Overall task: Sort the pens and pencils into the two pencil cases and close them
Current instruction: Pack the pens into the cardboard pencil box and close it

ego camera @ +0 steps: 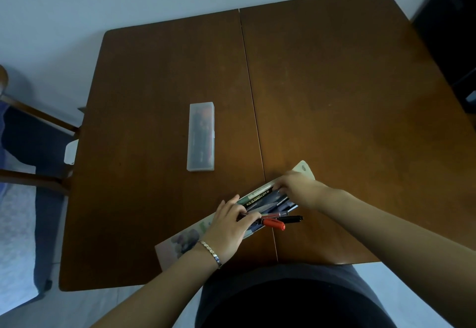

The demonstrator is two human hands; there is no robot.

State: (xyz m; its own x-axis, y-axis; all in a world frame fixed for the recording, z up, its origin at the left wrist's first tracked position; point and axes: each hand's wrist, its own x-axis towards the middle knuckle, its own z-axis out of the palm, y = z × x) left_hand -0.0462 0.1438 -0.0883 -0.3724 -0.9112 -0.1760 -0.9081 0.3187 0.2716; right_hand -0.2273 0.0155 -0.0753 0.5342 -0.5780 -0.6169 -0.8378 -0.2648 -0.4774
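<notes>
A clear plastic pencil case point(201, 137) lies closed on the brown table point(334, 95), with dark pens showing inside. Near the front edge lies a long printed pencil case point(180, 244), open, with several pens and pencils point(260, 197) in it. A red marker point(273, 224) and a black pen point(292, 219) stick out over its near side. My left hand point(228, 227) lies on the case's middle, its fingers curled on the pens' ends. My right hand point(296, 186) pinches the far part of the case at its edge.
A wooden chair point(31, 173) with a blue seat stands at the table's left side, and a small white object point(70, 152) sits by that edge. A dark object point(448, 39) stands at the far right. A seam runs down the table's middle.
</notes>
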